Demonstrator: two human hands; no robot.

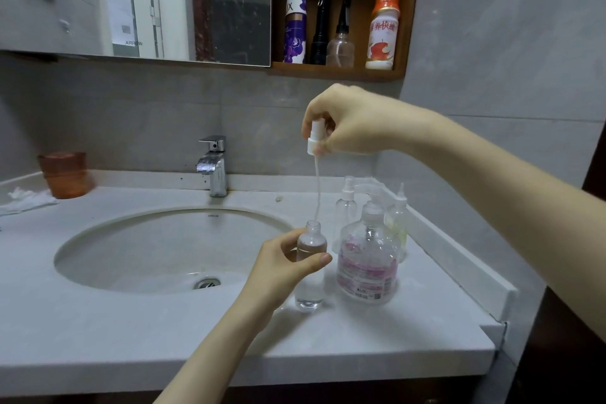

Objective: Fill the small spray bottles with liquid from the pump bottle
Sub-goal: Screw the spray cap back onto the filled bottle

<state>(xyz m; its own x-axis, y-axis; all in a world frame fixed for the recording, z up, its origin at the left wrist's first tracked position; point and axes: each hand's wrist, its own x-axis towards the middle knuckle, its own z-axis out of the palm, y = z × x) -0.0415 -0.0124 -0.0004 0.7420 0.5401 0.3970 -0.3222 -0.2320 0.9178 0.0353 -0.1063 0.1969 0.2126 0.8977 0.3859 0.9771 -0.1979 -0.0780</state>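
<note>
Countertop (131,338): pump bottle (367,266) just right of spray bottle (309,289); sink (147,249) left.

bottle (310,267) and pump bottle (367,267) look like clear glossy plastic, spray cap (315,136) matt white plastic. faucet (213,166) is shiny chrome metal, counter (131,338) smooth pale stone-like, sink (137,252) glossy ceramic-looking, shelf (337,72) dark wood, cup (65,174) see-through orange plastic.

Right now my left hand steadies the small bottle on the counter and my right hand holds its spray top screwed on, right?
No. The head view shows the right hand holding the spray top lifted above the open small bottle; the left hand steadies it.
</note>
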